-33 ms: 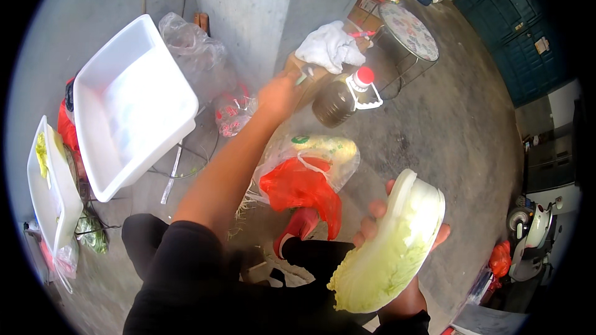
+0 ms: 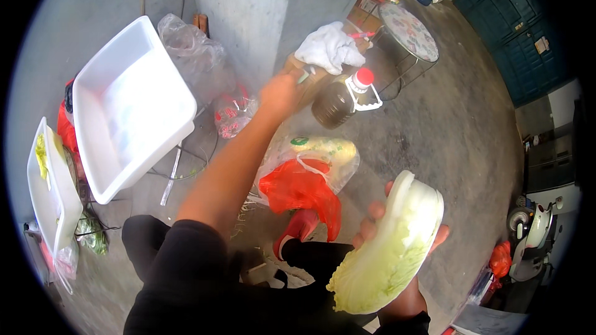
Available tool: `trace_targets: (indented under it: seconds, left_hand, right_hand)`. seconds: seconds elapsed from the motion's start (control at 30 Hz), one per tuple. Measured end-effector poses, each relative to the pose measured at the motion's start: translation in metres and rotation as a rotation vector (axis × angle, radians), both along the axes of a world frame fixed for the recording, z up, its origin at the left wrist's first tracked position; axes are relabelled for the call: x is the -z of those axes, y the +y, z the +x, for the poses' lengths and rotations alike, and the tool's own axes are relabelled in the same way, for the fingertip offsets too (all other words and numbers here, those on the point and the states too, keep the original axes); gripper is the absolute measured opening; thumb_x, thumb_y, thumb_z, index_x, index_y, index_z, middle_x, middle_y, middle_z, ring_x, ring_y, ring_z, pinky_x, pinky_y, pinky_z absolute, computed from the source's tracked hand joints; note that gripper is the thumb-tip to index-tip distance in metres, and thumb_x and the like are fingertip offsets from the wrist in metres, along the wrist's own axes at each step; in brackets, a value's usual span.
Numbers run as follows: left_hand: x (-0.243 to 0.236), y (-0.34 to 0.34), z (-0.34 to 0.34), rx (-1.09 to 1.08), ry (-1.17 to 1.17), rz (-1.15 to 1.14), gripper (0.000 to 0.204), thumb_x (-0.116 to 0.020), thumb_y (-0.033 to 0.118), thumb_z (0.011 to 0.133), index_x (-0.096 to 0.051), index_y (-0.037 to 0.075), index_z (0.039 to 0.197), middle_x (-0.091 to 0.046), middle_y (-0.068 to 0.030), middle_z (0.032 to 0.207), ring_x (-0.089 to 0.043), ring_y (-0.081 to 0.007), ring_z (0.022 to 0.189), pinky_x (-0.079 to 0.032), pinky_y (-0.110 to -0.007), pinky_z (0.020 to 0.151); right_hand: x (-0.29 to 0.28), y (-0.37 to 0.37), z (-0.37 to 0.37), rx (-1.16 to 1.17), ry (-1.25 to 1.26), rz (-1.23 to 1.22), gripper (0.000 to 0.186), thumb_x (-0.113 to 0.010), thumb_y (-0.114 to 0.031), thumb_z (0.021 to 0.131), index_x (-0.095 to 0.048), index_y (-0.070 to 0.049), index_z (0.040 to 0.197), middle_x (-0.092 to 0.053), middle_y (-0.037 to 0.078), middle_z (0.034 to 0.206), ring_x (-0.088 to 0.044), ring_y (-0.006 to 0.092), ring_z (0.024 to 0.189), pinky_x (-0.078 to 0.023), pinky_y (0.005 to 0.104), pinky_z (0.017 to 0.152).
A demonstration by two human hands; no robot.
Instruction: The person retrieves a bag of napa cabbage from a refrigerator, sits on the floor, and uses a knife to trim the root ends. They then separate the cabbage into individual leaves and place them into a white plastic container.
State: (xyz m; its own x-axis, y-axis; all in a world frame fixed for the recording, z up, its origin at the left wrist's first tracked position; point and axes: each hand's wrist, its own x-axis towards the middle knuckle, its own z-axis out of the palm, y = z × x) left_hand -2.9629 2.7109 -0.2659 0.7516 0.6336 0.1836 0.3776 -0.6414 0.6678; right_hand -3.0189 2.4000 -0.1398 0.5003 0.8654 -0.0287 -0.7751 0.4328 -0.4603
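Observation:
In my right hand (image 2: 367, 231) is a napa cabbage (image 2: 391, 251), its white stem end up and its pale green leaves toward me. The fingers are wrapped round it from behind. My left hand (image 2: 279, 94) is stretched out far ahead, closed and smeared by motion. A small pale green piece (image 2: 303, 77) shows at its fingertips; what it is I cannot make out. Just beyond lies a wooden board (image 2: 310, 90) with a white cloth (image 2: 330, 48) on it. A jug of dark liquid (image 2: 334, 104) with a red cap stands to the hand's right.
Below my left forearm lie a red plastic bag (image 2: 298, 183) and a clear bag (image 2: 338, 152) with pale produce. A large white tub (image 2: 133, 108) and a smaller white tray (image 2: 56, 192) stand at left. A round stool (image 2: 408, 31) is at the far right of the pillar (image 2: 245, 12).
My left forearm has shifted very slightly to the right. The right hand and the napa cabbage are almost unchanged.

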Motion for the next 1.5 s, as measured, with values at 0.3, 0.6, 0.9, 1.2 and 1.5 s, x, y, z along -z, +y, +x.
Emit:
trace_targets:
  seconds: [0.3,0.6,0.9,1.2,1.5]
  left_hand:
    - [-0.013,-0.031,-0.019,-0.002,-0.473,0.336,0.025,-0.057,0.022,0.084,-0.065,0.006,0.102,-0.064,-0.0154,0.086,-0.060,-0.0316,0.074,-0.048,-0.040,0.068]
    - [-0.121,-0.138,-0.227,0.403,0.031,-1.298,0.068,-0.032,0.061,0.092,-0.063,0.001,0.080,-0.062,-0.0065,0.068,-0.058,-0.0159,0.061,-0.045,-0.027,0.055]
    - [-0.179,-0.159,-0.293,0.390,-0.659,-1.983,0.062,-0.038,0.059,0.089,-0.041,0.016,0.133,-0.048,-0.0054,0.131,-0.049,-0.0249,0.117,-0.040,-0.044,0.097]
    - [-0.161,-0.115,-0.344,0.330,-0.926,-1.611,0.054,-0.047,0.044,0.092,-0.041,0.007,0.131,-0.053,-0.0114,0.123,-0.054,-0.0234,0.110,-0.045,-0.041,0.094]
    - [-0.145,-0.040,-0.354,0.079,-1.077,-0.943,0.071,-0.068,0.027,0.082,-0.029,0.001,0.134,-0.048,-0.0124,0.122,-0.050,-0.0198,0.109,-0.044,-0.034,0.093]
  right_hand:
    - [0.002,-0.002,0.001,0.033,0.038,-0.065,0.087,-0.048,-0.069,0.078,-0.029,-0.009,0.138,-0.046,0.023,0.123,-0.055,0.0396,0.101,-0.049,0.0550,0.082]
    - [-0.047,0.034,-0.029,0.851,-1.367,-0.198,0.090,-0.086,-0.017,0.054,-0.037,0.003,0.126,-0.052,0.017,0.119,-0.056,0.0245,0.102,-0.049,0.0385,0.085]
    - [-0.061,0.059,-0.109,0.701,-2.047,0.115,0.066,-0.079,-0.029,0.063,-0.050,-0.015,0.120,-0.050,0.014,0.127,-0.047,0.0370,0.117,-0.030,0.0527,0.098]
    - [-0.058,0.073,-0.137,0.059,-1.295,-0.077,0.054,-0.073,-0.011,0.068,-0.054,-0.005,0.118,-0.050,0.011,0.126,-0.049,0.0233,0.115,-0.042,0.0340,0.091]
    - [-0.065,0.181,-0.181,0.131,-1.414,-0.358,0.049,-0.080,-0.022,0.066,-0.055,-0.002,0.102,-0.057,0.005,0.087,-0.053,0.0107,0.071,-0.045,0.0247,0.059]
